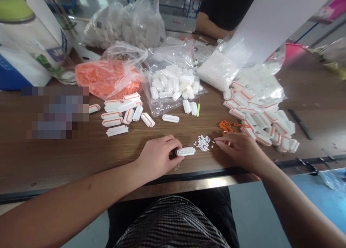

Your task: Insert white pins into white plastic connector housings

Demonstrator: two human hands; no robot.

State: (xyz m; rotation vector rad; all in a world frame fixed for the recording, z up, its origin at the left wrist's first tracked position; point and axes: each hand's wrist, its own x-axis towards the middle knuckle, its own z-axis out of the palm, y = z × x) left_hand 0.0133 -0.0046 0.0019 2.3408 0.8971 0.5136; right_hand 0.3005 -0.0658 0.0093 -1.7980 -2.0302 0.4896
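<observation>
My left hand (161, 155) grips one end of a white plastic connector housing (186, 151) between thumb and fingers, close above the table near its front edge. Rows of small holes show on the housing's upper side. Just right of it lies a pile of tiny white plugs (203, 142). My right hand (240, 150) is at the pile's right side, its thumb and fingertips pinched together beside a few stray plugs. Whatever sits between those fingertips is too small to make out. Orange frames (226, 125) lie right behind the right hand.
White housings with orange inserts (112, 115) lie at left, and a larger heap (263, 123) at right. Behind stand bags of orange parts (110, 78), white housings (174, 83) and tiny white pieces (216, 67). A green-handled pick (198, 110) and a dark strip (300, 124) lie nearby. Someone's arm (213, 26) rests opposite.
</observation>
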